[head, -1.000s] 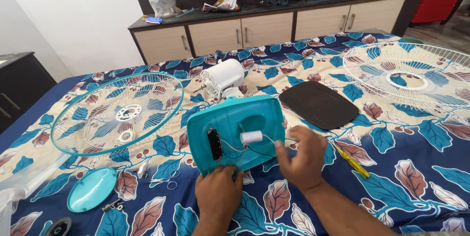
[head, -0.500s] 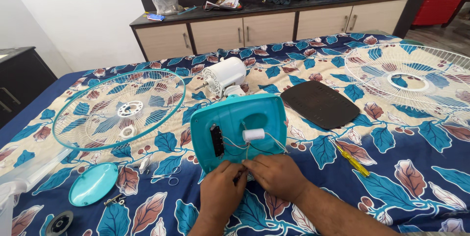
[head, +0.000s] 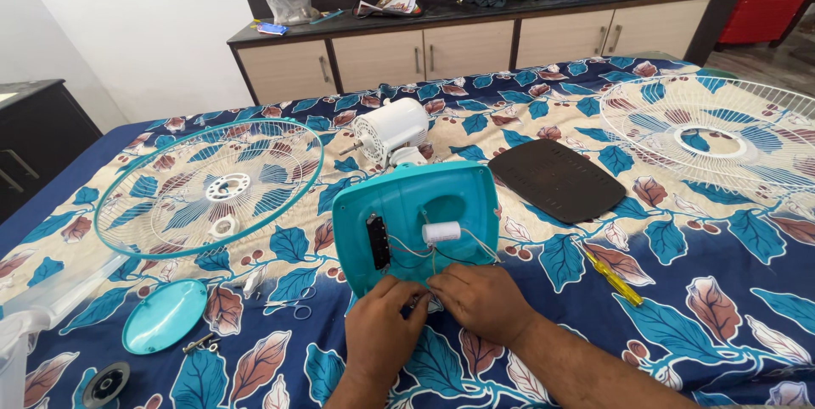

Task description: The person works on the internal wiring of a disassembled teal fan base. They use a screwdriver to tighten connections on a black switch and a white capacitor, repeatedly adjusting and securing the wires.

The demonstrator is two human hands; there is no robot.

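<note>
Teal fan base housing lies open-side up on the bed, near its front edge, with a white cylindrical part and thin white wires exposed inside. The fan looks well taken apart: the motor, both wire guards, a dark plate and a teal round cap lie separately around it, so the wiring work inside seems to be what remains. Both hands meet at the housing's near edge. The left hand and right hand have fingers curled over the wire ends, pinching them, though exactly what each grip holds is hidden. A yellow screwdriver lies untouched nearby.
</note>
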